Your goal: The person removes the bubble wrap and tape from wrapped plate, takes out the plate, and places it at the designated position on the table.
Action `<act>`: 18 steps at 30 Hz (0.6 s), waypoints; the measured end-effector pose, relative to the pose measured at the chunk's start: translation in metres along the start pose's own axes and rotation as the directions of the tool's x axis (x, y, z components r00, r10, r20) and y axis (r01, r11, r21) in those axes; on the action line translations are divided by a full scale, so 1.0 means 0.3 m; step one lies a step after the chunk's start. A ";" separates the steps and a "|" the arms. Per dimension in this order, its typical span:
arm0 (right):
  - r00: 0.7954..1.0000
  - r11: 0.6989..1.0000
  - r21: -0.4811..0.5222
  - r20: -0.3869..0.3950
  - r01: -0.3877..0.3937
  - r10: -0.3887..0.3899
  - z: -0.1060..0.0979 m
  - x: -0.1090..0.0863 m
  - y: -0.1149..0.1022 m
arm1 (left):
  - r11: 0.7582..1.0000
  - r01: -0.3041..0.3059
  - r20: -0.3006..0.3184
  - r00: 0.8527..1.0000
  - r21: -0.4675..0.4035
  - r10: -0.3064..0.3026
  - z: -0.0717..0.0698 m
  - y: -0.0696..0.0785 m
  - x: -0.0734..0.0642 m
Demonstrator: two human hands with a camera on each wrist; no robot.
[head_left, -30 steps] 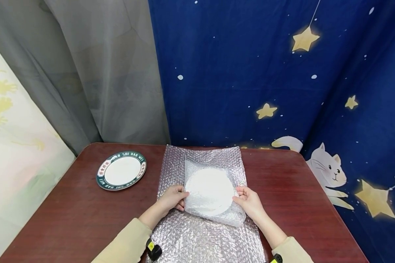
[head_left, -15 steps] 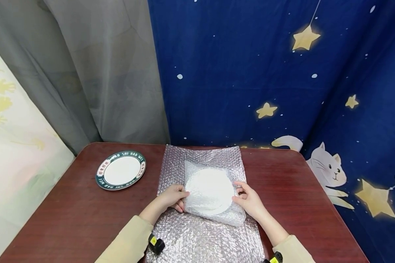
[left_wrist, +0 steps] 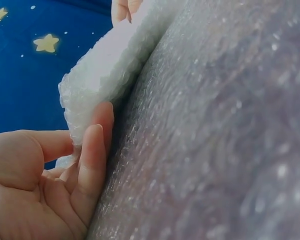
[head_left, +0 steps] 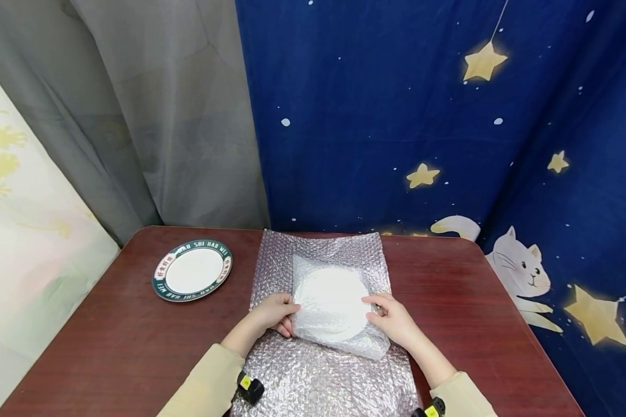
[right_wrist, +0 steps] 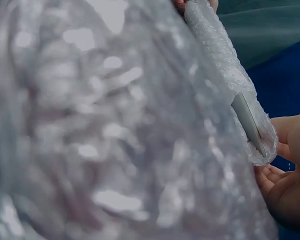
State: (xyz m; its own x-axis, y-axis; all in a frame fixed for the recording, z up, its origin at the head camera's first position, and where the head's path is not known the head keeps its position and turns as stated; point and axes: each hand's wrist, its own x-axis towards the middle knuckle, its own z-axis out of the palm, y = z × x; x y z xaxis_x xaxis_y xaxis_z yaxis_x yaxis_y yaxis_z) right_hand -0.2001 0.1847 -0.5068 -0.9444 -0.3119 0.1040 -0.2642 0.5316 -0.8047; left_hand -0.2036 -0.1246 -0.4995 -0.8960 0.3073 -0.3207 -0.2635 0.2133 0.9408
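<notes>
A white plate (head_left: 331, 301) lies inside a clear bubble-wrap bag (head_left: 305, 266); its rim shows at the bag's open side in the right wrist view. My left hand (head_left: 272, 313) pinches the bag's left edge, thumb on top and fingers beneath. At the right edge my right hand (head_left: 393, 318) holds the bag and plate, its thumb and a finger on the upper side and other fingers partly hidden below. Underneath lies a large silvery bubble-wrap sheet (head_left: 318, 382), which fills much of both wrist views.
A plate with a dark green lettered rim (head_left: 170, 292) lies at the left rear of the dark red wooden table (head_left: 115, 347). Grey and blue star-patterned curtains (head_left: 370, 116) hang behind the table's far edge.
My right hand's index finger lifted slightly, then moved left onto the bag's upper side. The left hand and the bagged plate stay nearly still.
</notes>
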 end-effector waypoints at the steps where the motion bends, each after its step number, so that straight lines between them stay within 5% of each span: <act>1: 1.000 1.000 -0.006 0.001 0.003 -0.003 0.000 -0.001 0.001 | 1.000 0.000 0.002 1.000 0.000 0.000 -0.001 0.000 0.000; 11: 0.998 0.998 -0.012 0.011 0.061 -0.061 0.006 -0.008 0.013 | 0.999 -0.020 0.051 0.998 -0.045 0.022 -0.014 -0.007 -0.007; 18: 0.996 0.996 0.011 0.007 0.086 -0.086 0.003 -0.012 0.009 | 0.998 -0.030 -0.023 0.999 -0.052 0.029 0.002 -0.017 -0.001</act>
State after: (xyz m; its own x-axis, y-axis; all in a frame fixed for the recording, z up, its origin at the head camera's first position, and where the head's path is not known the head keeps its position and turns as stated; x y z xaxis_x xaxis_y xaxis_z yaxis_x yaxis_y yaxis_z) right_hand -0.1973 0.1865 -0.5100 -0.9167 -0.3623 0.1684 -0.3421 0.4941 -0.7993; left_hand -0.2018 -0.1252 -0.5043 -0.9111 0.2924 -0.2905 -0.2543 0.1557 0.9545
